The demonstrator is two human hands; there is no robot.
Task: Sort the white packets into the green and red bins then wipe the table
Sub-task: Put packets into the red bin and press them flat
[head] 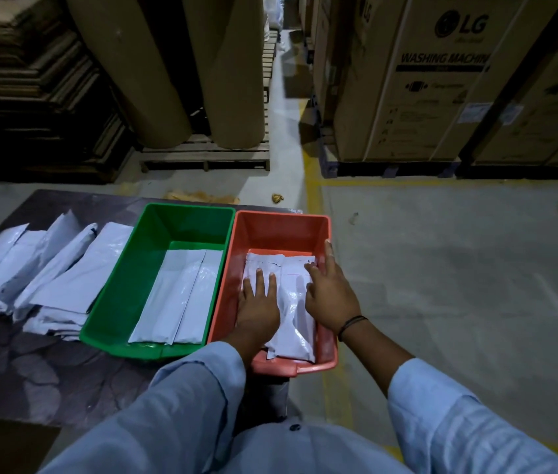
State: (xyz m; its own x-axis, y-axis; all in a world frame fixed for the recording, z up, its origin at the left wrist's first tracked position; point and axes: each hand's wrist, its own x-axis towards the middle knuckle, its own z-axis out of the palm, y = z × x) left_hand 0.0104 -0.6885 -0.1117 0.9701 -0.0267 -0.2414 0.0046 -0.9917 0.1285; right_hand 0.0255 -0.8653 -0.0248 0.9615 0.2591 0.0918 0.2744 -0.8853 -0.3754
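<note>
A warehouse: tall LG washing machine cartons [424, 80] stand on pallets, huge brown paper rolls [222, 63] rest on a wooden pallet [205, 155], flattened cardboard [24, 80] is stacked high, and yellow lane lines [313, 186] mark the concrete floor [441, 268].

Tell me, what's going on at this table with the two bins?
A person is sorting white packets at a table. The left hand and right hand both press flat on the stacked packets inside the red bin. The green bin beside it holds flat packets too. A pile of unsorted packets lies on the table further left, so sorting isn't finished.
</note>
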